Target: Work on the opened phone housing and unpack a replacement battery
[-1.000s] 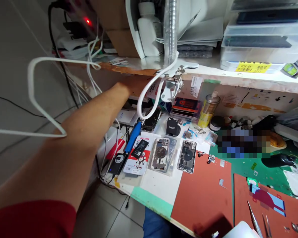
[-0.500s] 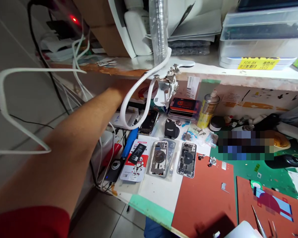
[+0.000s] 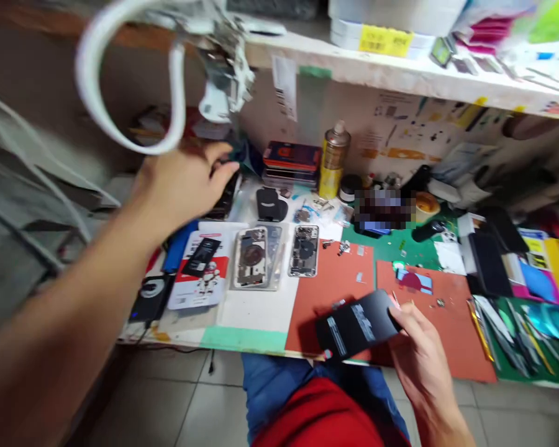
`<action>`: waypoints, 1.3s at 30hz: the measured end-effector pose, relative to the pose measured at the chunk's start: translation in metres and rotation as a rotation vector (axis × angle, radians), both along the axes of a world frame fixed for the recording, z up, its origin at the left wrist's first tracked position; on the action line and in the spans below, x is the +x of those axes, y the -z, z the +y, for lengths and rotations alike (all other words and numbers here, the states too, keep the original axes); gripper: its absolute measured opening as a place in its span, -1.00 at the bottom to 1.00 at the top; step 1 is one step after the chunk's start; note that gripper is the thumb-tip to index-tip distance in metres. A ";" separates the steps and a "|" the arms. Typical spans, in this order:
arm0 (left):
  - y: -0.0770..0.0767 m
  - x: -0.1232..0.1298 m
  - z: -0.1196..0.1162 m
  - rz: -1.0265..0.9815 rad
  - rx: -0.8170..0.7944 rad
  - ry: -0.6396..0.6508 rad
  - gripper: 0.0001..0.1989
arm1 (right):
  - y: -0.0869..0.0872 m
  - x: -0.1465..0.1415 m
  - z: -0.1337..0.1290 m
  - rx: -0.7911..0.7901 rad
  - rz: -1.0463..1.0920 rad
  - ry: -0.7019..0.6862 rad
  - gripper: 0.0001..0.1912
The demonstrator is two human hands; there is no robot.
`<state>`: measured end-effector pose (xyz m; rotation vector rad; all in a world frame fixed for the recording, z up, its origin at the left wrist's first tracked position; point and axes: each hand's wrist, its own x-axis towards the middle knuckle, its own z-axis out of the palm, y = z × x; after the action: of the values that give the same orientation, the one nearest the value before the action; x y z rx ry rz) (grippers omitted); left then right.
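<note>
My right hand (image 3: pixel 417 338) grips a black phone-sized panel (image 3: pixel 358 326) with white print by its right end. The panel is tilted above the front edge of the red-brown mat (image 3: pixel 326 292). At the back left, under the shelf, my left hand (image 3: pixel 190 180) is blurred, with thumb and fingers curled together. A dark, glossy bluish thing (image 3: pixel 246 156) shows at its fingertips; I cannot tell what it is. Two opened phones (image 3: pixel 251 256) (image 3: pixel 304 250) lie with their insides up. Left of them, a phone battery (image 3: pixel 201 256) rests on a red-and-white package (image 3: pixel 198 292).
A white cable loop (image 3: pixel 121 133) and a metal clamp (image 3: pixel 226 74) hang from the shelf edge (image 3: pixel 317 53). A spray can (image 3: pixel 334 160) stands at the back. Tweezers and other tools (image 3: pixel 517 338) lie at the right, and a black phone stand (image 3: pixel 270 205) sits behind the phones.
My left hand has drawn back from deep under the shelf and now shows. The view has swung right and down, bringing my right hand and the black panel into sight.
</note>
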<state>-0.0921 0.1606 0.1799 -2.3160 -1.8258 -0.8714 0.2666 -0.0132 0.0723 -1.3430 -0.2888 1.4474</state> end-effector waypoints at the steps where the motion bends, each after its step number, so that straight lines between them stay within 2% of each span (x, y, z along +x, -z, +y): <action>1: 0.012 0.014 -0.019 -0.001 -0.021 0.050 -0.60 | 0.000 -0.004 0.004 0.041 -0.006 0.028 -0.51; 5: 0.062 0.070 -0.124 -0.127 0.092 0.167 -0.75 | 0.001 -0.012 0.010 0.102 -0.003 0.071 -0.52; 7: 0.083 0.094 -0.163 -0.115 0.067 0.301 -0.52 | 0.000 -0.015 0.009 0.124 -0.009 0.081 -0.53; 9: 0.099 0.112 -0.182 -0.036 0.079 0.331 -0.30 | -0.002 -0.019 0.008 0.155 -0.013 0.081 -0.55; 14: 0.125 0.133 -0.183 0.117 0.195 0.204 -0.13 | -0.010 -0.031 0.008 0.184 -0.010 0.042 -0.57; 18: 0.143 0.138 -0.177 0.107 0.143 0.223 -0.28 | -0.017 -0.040 0.007 0.186 -0.044 0.056 -0.56; 20: 0.150 0.139 -0.176 -0.038 0.095 0.244 -0.35 | -0.022 -0.042 0.004 0.222 -0.069 0.017 -0.61; 23: 0.152 0.140 -0.175 -0.454 -0.153 0.177 -0.57 | -0.025 -0.042 -0.003 0.298 -0.154 -0.061 -0.65; 26: 0.146 0.141 -0.180 -0.771 -0.439 0.096 -0.65 | -0.014 -0.042 -0.006 0.263 -0.266 -0.082 -0.58; 28: 0.141 0.141 -0.185 -0.849 -0.525 0.102 -0.63 | -0.001 -0.044 -0.004 0.206 -0.224 -0.141 -0.48; 30: 0.137 0.142 -0.190 -0.782 -0.534 0.126 -0.66 | 0.012 -0.050 0.000 0.193 -0.093 -0.221 -0.41; 33: 0.135 0.145 -0.198 -0.529 -0.433 0.156 -0.69 | 0.026 -0.060 0.007 0.216 0.101 -0.289 -0.41; 36: 0.134 0.150 -0.206 -0.324 -0.322 0.155 -0.70 | 0.033 -0.067 0.009 0.166 0.225 -0.284 -0.46; 39: 0.133 0.156 -0.213 -0.134 -0.228 0.151 -0.67 | 0.038 -0.069 0.007 0.129 0.264 -0.270 -0.46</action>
<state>0.0637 -0.0528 0.0465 -2.6237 -1.9131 -0.8992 0.1974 -0.0065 0.0345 -1.0232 -0.3932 1.7794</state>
